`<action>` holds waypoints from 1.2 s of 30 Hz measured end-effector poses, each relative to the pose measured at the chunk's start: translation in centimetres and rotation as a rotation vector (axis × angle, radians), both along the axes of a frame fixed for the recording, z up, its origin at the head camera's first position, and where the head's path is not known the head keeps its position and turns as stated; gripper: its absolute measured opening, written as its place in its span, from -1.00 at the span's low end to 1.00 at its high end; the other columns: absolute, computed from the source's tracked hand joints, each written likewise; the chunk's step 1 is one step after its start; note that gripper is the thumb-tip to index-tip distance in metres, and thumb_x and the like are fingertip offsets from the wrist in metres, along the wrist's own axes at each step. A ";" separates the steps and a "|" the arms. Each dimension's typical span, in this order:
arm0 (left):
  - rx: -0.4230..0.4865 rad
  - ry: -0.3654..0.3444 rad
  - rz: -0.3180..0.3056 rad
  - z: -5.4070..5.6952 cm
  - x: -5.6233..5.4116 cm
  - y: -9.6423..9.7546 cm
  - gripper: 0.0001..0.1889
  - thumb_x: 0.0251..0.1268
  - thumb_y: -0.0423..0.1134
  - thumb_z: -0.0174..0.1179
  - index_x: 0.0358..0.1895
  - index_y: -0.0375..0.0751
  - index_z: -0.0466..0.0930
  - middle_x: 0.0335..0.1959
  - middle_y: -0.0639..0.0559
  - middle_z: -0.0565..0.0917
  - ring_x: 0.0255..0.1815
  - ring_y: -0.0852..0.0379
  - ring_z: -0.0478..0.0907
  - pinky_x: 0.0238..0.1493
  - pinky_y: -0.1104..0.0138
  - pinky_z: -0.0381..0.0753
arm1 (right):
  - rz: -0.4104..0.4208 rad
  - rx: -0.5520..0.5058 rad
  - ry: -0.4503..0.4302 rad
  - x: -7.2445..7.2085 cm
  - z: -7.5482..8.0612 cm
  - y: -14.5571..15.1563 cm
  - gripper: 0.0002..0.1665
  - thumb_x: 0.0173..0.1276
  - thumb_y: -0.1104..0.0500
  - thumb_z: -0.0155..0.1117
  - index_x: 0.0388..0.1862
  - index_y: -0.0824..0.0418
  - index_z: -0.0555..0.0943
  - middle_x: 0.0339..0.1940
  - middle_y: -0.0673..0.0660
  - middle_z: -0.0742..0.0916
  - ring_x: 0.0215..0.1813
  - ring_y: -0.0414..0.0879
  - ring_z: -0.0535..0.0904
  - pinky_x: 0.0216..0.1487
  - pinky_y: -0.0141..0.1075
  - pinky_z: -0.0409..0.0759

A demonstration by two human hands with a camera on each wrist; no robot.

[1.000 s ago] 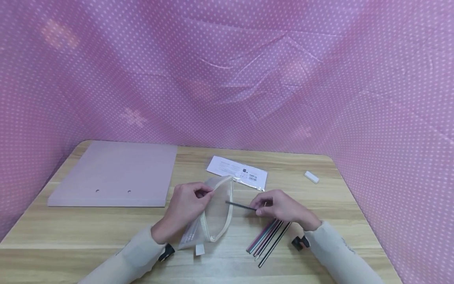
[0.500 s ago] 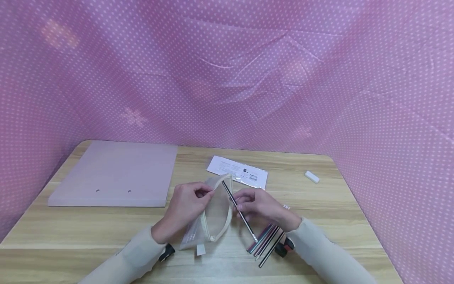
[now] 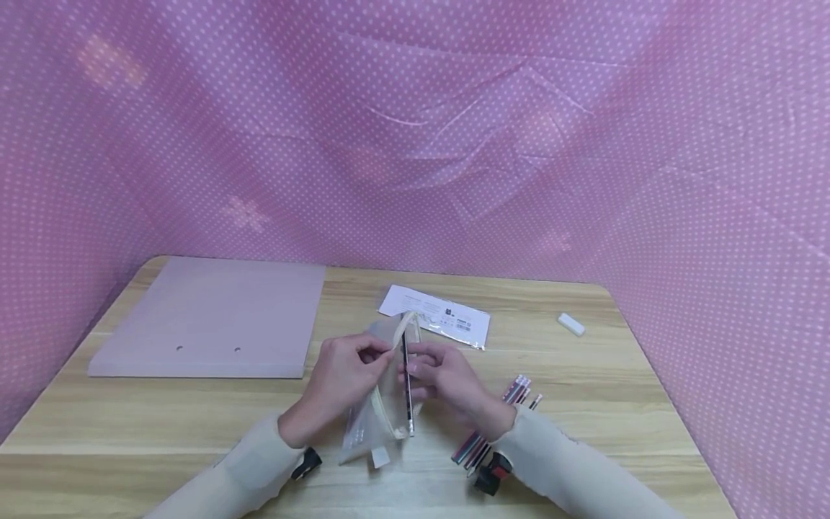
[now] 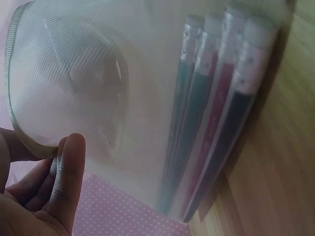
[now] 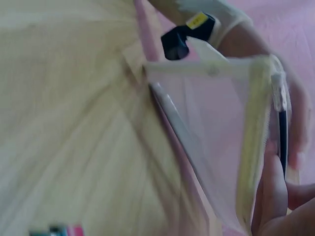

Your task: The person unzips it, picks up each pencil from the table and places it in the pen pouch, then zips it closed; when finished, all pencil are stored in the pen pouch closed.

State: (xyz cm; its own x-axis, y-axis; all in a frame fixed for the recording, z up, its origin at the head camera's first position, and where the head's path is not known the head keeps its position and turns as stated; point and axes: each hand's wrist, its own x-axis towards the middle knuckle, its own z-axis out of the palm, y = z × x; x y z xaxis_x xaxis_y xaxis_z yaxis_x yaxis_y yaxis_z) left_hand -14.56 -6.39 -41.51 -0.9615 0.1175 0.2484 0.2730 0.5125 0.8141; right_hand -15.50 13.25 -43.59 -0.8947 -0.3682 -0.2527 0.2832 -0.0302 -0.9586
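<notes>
My left hand (image 3: 340,375) pinches the rim of a sheer, pale zip pouch (image 3: 364,432) and holds its mouth apart. Through the pouch wall, the left wrist view shows several eraser-tipped pencils (image 4: 211,98) lying side by side inside. My right hand (image 3: 447,375) grips a dark pencil (image 3: 408,393) right at the pouch's mouth, its eraser end towards me. In the right wrist view that pencil (image 5: 282,132) stands along the yellowish zip edge (image 5: 255,132). Some right fingers are hidden behind the pouch's edge.
Several loose pencils (image 3: 516,390) lie on the table partly under my right forearm. Behind the pouch is a white printed packet (image 3: 447,317). A white eraser (image 3: 570,324) lies far right, and a large pale folder (image 3: 220,310) covers the back left.
My right hand has carried the dark pencil leftward to the pouch's mouth and turned it from nearly crosswise to nearly lengthwise. My left hand keeps its pinch; the pouch's mouth has narrowed.
</notes>
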 end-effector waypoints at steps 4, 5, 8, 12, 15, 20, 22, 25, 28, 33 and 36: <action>0.010 -0.033 -0.001 0.0 0.1 0.1 -0.96 0.18 -0.27 0.42 -0.31 -0.08 0.81 -0.47 0.09 0.78 -0.51 0.27 0.60 -0.45 0.46 0.63 | -0.036 -0.020 -0.015 0.2 0.0 -0.7 -0.45 0.47 0.42 0.07 0.42 0.41 0.35 0.08 0.34 0.74 -0.11 -0.14 0.76 -0.08 -0.26 0.78; 0.016 -0.043 -0.004 0.0 0.1 0.1 -0.96 0.19 -0.27 0.42 -0.31 -0.09 0.81 -0.48 0.09 0.77 -0.51 0.27 0.60 -0.44 0.47 0.64 | -0.042 -0.026 -0.019 0.2 0.0 -0.8 -0.46 0.47 0.41 0.07 0.42 0.41 0.35 0.08 0.31 0.75 -0.10 -0.14 0.76 -0.07 -0.26 0.78; 0.019 -0.055 -0.012 0.0 0.1 0.1 -0.96 0.19 -0.28 0.41 -0.31 -0.08 0.81 -0.47 0.08 0.78 -0.48 0.27 0.61 -0.42 0.47 0.65 | -0.047 -0.052 -0.037 0.3 0.2 -1.0 -0.47 0.47 0.41 0.05 0.41 0.41 0.36 0.06 0.24 0.77 -0.09 -0.14 0.75 -0.03 -0.23 0.78; 0.017 -0.055 -0.018 0.1 0.1 0.2 -0.96 0.19 -0.29 0.41 -0.31 -0.07 0.81 -0.46 0.07 0.78 -0.47 0.26 0.62 -0.41 0.47 0.66 | -0.049 -0.086 -0.049 0.4 0.4 -1.2 -0.47 0.48 0.42 0.02 0.40 0.44 0.35 0.03 0.17 0.78 -0.08 -0.15 0.74 0.03 -0.19 0.77; 0.017 -0.050 -0.013 0.1 0.1 0.2 -0.95 0.18 -0.28 0.42 -0.30 -0.08 0.81 -0.46 0.08 0.79 -0.46 0.27 0.63 -0.41 0.47 0.66 | -0.058 -0.075 -0.043 0.5 0.5 -1.4 -0.47 0.48 0.42 0.03 0.41 0.44 0.34 -0.01 0.13 0.79 -0.12 -0.16 0.74 -0.01 -0.22 0.77; 0.008 -0.014 -0.003 0.1 0.1 0.2 -0.94 0.18 -0.25 0.42 -0.29 -0.09 0.82 -0.47 0.09 0.80 -0.47 0.29 0.63 -0.41 0.47 0.64 | -0.083 -0.029 -0.016 0.5 -0.1 -1.6 -0.49 0.46 0.41 0.11 0.36 0.44 0.37 -0.12 0.07 0.77 -0.23 -0.17 0.74 -0.16 -0.29 0.78; 0.007 -0.005 -0.002 0.1 0.1 0.2 -0.94 0.17 -0.25 0.43 -0.29 -0.08 0.83 -0.47 0.10 0.80 -0.48 0.30 0.63 -0.40 0.47 0.64 | -0.094 -0.018 -0.008 0.5 -0.3 -1.7 -0.51 0.45 0.41 0.13 0.33 0.44 0.39 -0.15 0.05 0.78 -0.26 -0.18 0.74 -0.20 -0.32 0.77; 0.026 -0.020 -0.011 0.1 0.2 0.3 -0.93 0.18 -0.25 0.43 -0.27 -0.09 0.83 -0.45 0.10 0.80 -0.47 0.30 0.64 -0.40 0.47 0.65 | -0.098 -0.009 -0.005 0.6 -0.7 -2.0 -0.54 0.44 0.42 0.13 0.30 0.47 0.42 -0.17 0.07 0.80 -0.29 -0.18 0.74 -0.21 -0.32 0.77; 0.047 -0.044 -0.022 0.1 0.3 0.3 -0.93 0.18 -0.26 0.44 -0.28 -0.08 0.82 -0.43 0.10 0.81 -0.48 0.30 0.65 -0.43 0.46 0.65 | -0.092 -0.003 -0.016 0.8 -0.9 -2.4 -0.54 0.42 0.43 0.12 0.28 0.49 0.45 -0.18 0.07 0.82 -0.27 -0.17 0.76 -0.16 -0.28 0.78; 0.053 -0.039 -0.027 0.1 0.3 0.3 -0.94 0.17 -0.27 0.43 -0.29 -0.06 0.82 -0.41 0.09 0.83 -0.51 0.30 0.64 -0.47 0.45 0.62 | -0.134 0.024 -0.010 1.1 -1.2 -3.0 -0.53 0.41 0.42 0.16 0.29 0.48 0.46 -0.18 0.09 0.80 -0.21 -0.17 0.74 -0.10 -0.25 0.78; 0.046 -0.029 -0.031 0.1 0.3 0.3 -0.94 0.18 -0.26 0.44 -0.28 -0.06 0.82 -0.40 0.09 0.83 -0.52 0.30 0.63 -0.48 0.45 0.61 | -0.156 0.063 0.010 1.0 -1.3 -3.2 -0.51 0.40 0.40 0.19 0.30 0.46 0.46 -0.12 0.17 0.79 -0.19 -0.21 0.72 -0.11 -0.28 0.77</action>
